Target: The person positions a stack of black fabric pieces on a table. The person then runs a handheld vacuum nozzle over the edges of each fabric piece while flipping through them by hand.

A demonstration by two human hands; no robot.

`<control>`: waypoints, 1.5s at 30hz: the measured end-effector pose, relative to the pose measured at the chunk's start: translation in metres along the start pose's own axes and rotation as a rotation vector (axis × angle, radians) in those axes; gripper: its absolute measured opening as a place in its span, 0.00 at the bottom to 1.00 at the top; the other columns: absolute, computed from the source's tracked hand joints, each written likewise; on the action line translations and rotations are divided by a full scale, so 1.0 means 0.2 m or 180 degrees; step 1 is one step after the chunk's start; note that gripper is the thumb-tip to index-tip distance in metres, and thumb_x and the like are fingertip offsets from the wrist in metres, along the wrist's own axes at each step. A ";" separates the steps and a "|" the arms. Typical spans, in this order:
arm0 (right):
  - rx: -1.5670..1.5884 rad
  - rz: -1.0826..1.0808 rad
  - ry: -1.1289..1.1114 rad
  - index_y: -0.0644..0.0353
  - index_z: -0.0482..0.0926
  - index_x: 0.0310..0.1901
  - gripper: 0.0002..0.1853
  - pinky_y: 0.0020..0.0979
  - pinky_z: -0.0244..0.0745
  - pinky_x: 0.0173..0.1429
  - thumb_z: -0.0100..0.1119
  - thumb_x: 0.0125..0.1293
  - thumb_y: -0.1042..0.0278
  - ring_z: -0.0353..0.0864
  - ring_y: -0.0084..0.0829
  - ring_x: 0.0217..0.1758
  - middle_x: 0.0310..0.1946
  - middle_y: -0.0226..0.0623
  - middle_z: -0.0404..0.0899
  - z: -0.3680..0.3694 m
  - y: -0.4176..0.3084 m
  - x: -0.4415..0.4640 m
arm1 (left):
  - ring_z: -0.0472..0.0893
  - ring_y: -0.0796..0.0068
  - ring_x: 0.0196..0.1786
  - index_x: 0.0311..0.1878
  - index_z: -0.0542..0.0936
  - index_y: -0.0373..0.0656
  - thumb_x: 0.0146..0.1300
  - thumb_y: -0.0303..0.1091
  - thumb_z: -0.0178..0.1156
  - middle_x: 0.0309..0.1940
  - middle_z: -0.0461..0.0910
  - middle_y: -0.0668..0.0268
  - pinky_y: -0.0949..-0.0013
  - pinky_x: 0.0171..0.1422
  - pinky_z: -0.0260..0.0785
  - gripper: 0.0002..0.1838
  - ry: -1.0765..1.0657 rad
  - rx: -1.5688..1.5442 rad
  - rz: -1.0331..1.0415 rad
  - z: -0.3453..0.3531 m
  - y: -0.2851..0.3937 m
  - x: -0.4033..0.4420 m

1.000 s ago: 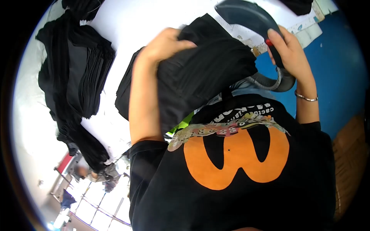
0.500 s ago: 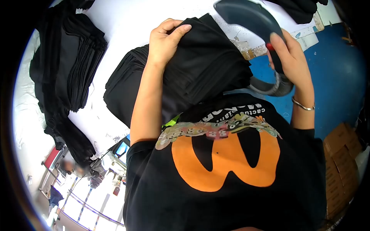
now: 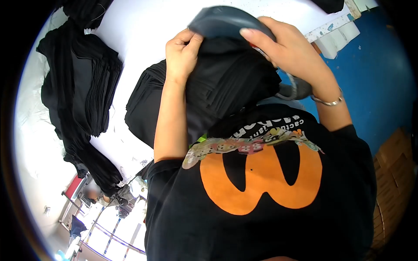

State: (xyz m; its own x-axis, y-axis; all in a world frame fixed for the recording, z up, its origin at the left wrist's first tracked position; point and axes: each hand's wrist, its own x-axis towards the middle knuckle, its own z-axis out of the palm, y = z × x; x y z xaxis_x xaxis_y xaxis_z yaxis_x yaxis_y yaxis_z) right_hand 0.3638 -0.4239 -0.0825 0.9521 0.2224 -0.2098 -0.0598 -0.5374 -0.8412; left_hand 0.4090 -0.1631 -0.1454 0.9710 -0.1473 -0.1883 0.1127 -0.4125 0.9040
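My left hand (image 3: pixel 183 54) pinches the upper edge of a stack of black cloth (image 3: pixel 235 82) lying on the white table (image 3: pixel 143 26) close to my body. In my right hand (image 3: pixel 291 50) is a dark curved handheld tool (image 3: pixel 230 19), with a grey ribbed hose (image 3: pixel 296 89) below the hand. The tool's front end is over the top of the stack, right beside my left fingertips. It hides part of the cloth's upper edge.
Another pile of black cloth (image 3: pixel 89 82) lies on the left, trailing down the table's edge. More black cloth sits at the top right (image 3: pixel 328 4). Blue floor (image 3: pixel 370 82) and cardboard (image 3: pixel 394 174) show on the right. Another person (image 3: pixel 98 193) is in the background, lower left.
The tool in my right hand has moved left, from beside the stack to over its upper edge. My left hand has closed on the cloth's edge since the earliest frame.
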 end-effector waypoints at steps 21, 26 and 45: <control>0.0583 -0.0227 0.0232 0.68 0.80 0.40 0.24 0.30 0.73 0.32 0.56 0.77 0.49 0.77 0.25 0.25 0.25 0.38 0.79 -0.08 -0.02 0.03 | 0.76 0.83 0.38 0.40 0.87 0.33 0.64 0.24 0.70 0.38 0.83 0.69 0.78 0.45 0.70 0.04 0.0496 -0.0358 0.0367 0.06 0.07 0.00; 0.0939 0.0755 0.0125 0.66 0.81 0.39 0.22 0.28 0.71 0.34 0.53 0.79 0.51 0.76 0.22 0.27 0.26 0.29 0.79 -0.24 0.00 -0.07 | 0.76 0.83 0.38 0.41 0.87 0.34 0.65 0.23 0.69 0.37 0.83 0.71 0.78 0.46 0.70 0.04 0.0547 -0.0398 0.0255 0.07 0.12 0.02; 0.0616 0.0067 0.0570 0.63 0.80 0.44 0.31 0.22 0.69 0.24 0.51 0.75 0.34 0.73 0.20 0.17 0.20 0.32 0.75 -0.09 0.30 0.04 | 0.80 0.81 0.39 0.41 0.88 0.37 0.66 0.27 0.70 0.35 0.87 0.70 0.75 0.50 0.73 0.04 0.0424 -0.0550 -0.0154 0.07 0.13 0.04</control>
State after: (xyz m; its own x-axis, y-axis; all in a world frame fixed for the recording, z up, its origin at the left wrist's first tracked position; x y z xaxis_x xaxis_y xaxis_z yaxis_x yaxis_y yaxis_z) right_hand 0.3741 -0.4691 -0.1252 0.9869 0.0559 -0.1513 -0.1201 -0.3710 -0.9208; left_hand 0.4173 -0.1881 -0.1295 0.9816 -0.0063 -0.1909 0.1830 -0.2543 0.9496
